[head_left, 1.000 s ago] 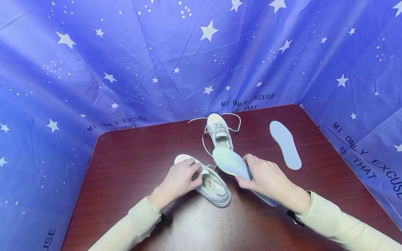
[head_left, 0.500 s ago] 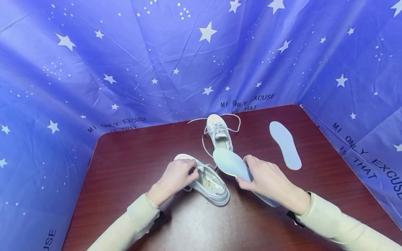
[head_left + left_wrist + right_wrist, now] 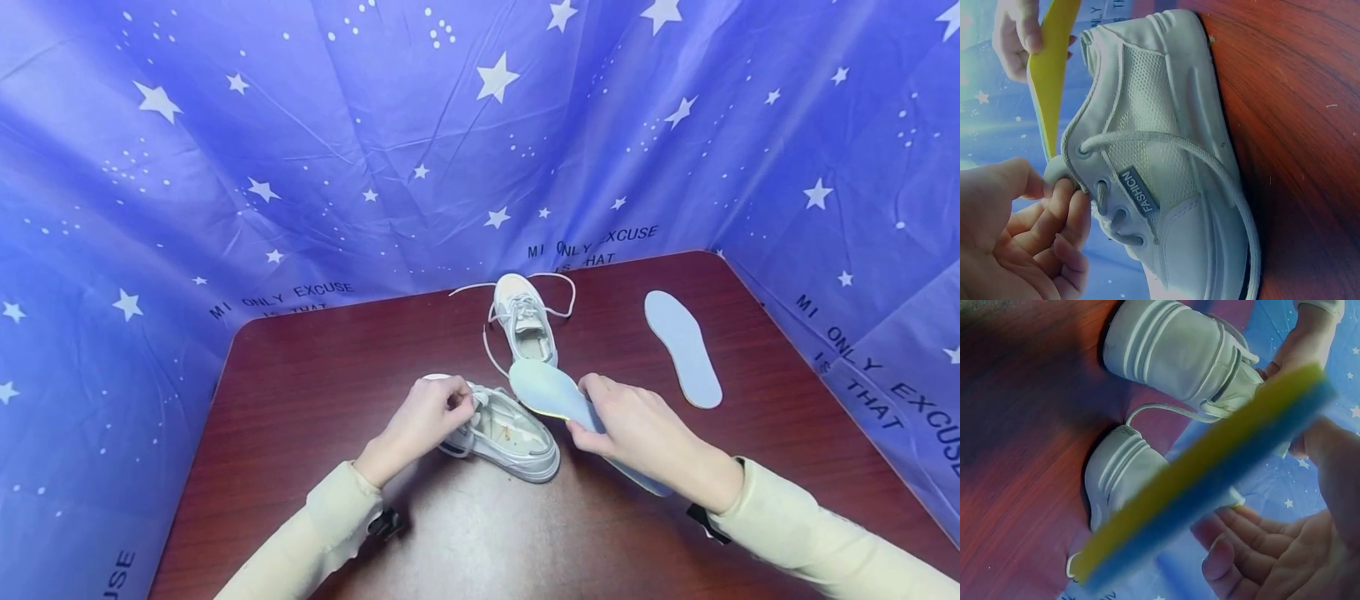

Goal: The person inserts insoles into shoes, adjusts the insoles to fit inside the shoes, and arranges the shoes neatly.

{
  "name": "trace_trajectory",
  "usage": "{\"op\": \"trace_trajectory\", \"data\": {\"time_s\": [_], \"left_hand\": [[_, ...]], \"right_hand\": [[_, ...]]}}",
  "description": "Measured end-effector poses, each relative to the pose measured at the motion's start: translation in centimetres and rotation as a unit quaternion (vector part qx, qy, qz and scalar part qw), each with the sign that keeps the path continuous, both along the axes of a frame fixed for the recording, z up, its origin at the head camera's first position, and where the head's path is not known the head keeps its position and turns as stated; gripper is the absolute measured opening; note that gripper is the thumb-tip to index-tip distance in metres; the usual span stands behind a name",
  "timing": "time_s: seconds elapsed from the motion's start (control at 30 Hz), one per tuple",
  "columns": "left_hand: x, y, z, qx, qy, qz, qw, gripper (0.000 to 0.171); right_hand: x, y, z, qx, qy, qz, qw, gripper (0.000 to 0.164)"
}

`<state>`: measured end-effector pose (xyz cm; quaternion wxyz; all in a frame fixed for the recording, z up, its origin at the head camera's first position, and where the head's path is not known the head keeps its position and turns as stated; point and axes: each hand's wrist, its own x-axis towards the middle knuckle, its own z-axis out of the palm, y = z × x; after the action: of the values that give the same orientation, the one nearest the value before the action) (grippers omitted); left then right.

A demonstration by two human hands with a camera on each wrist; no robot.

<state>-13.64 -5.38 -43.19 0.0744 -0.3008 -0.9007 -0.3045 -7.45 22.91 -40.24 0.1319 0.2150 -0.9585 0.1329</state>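
A white lace-up sneaker (image 3: 525, 462) rests on the table, its toe partly hidden by my left hand (image 3: 422, 417). In the left wrist view, thumb and fingers pinch the shoe's tongue (image 3: 1057, 170) above the laces. My right hand (image 3: 641, 425) grips an insole (image 3: 551, 390) around its middle, tilted above the table beside the shoe's opening. The insole is pale blue on top and yellow underneath, as the left wrist view shows at its yellow side (image 3: 1057, 62). It appears blurred in the right wrist view.
A second white sneaker (image 3: 516, 293) with loose laces stands farther back, its heel partly behind the held insole. Another pale insole (image 3: 684, 350) lies flat at the right of the brown table (image 3: 322, 375). A blue star-patterned curtain (image 3: 390, 125) surrounds the table's back and sides.
My left hand has shifted its hold at the tongue, and more of the laces show. The near shoe has turned slightly, its heel moving right. My right hand with the insole has barely moved.
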Motion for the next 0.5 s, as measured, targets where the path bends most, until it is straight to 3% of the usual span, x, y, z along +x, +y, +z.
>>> {"op": "trace_trajectory", "data": {"time_s": [0.13, 0.3, 0.5], "left_hand": [[-0.1, -0.1, 0.1, -0.001, -0.019, 0.003, 0.9998, 0.011], [-0.2, 0.0, 0.0, -0.002, -0.013, 0.000, 0.9999, 0.010], [-0.1, 0.0, 0.0, -0.006, -0.012, 0.001, 0.9999, 0.011]], "right_hand": [[0.0, 0.0, 0.3, 0.007, 0.012, 0.032, 0.999, 0.034], [0.2, -0.4, 1.1, 0.039, 0.025, 0.080, 0.996, 0.029], [0.2, -1.0, 1.4, 0.062, -0.010, 0.114, 0.991, 0.031]]}}
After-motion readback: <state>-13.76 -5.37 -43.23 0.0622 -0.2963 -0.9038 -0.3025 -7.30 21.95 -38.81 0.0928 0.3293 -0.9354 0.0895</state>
